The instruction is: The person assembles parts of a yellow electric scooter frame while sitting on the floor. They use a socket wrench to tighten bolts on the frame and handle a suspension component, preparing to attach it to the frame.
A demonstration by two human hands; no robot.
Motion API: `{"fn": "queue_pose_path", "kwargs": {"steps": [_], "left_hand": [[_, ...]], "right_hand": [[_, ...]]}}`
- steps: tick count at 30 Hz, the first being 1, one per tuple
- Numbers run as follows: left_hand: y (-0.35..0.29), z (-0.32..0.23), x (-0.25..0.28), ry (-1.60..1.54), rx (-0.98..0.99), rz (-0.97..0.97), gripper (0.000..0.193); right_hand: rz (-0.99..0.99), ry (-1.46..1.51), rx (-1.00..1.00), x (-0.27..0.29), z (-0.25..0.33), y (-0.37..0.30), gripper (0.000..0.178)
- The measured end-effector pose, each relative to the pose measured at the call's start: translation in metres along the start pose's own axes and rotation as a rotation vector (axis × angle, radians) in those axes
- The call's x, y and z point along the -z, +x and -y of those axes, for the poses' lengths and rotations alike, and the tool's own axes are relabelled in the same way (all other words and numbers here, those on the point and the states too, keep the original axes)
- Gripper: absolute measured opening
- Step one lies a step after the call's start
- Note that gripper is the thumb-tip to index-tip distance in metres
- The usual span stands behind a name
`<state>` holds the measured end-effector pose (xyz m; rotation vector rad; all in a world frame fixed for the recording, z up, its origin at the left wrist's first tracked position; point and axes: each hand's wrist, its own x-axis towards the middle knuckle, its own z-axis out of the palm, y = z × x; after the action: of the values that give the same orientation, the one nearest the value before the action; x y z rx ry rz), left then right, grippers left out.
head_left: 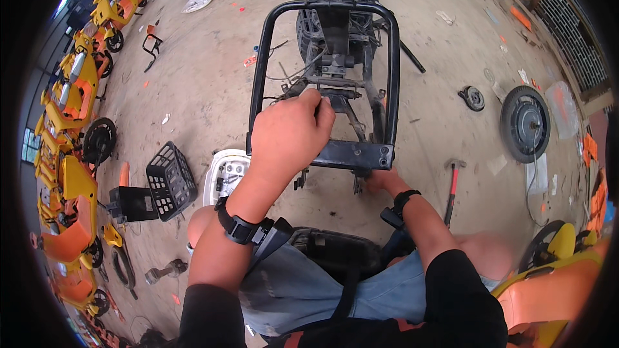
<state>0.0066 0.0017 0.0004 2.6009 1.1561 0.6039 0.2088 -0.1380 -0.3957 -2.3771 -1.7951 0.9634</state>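
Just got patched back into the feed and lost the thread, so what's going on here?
A person is working at a black vehicle frame. The left grip is curled just past its near crossbar; whether it holds anything is hidden. The right grip is low by the crossbar's right end, partly hidden. Off to the right lies a red-handled hammer; to the left sits a white tray of small parts.

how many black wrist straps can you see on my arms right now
2. One black strap is around your left wrist, and the second strap is around your right wrist. Parts of each are turned out of view.
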Motion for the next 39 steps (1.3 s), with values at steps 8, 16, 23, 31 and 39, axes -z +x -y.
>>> {"fn": "queue_pose_path", "kwargs": {"steps": [8,16,23,31,39], "left_hand": [[-0.002,0.000,-0.002,0.020,-0.005,-0.022,0.030],[-0.001,-0.003,-0.004,0.043,0.016,-0.018,0.031],[0.002,-0.002,-0.008,0.010,0.040,-0.020,0.030],[-0.001,0.003,-0.011,-0.028,0.012,-0.019,0.033],[-0.001,0.000,-0.012,-0.070,0.002,-0.010,0.036]], "right_hand": [[-0.177,0.061,-0.148,0.020,0.032,-0.034,0.022],[-0.347,0.005,-0.090,0.009,0.025,-0.035,0.013],[-0.114,0.272,-0.106,0.012,0.002,-0.027,0.017],[0.196,0.372,-0.113,0.095,0.015,-0.066,0.017],[0.237,0.643,-0.100,0.047,-0.013,-0.044,0.019]]}}
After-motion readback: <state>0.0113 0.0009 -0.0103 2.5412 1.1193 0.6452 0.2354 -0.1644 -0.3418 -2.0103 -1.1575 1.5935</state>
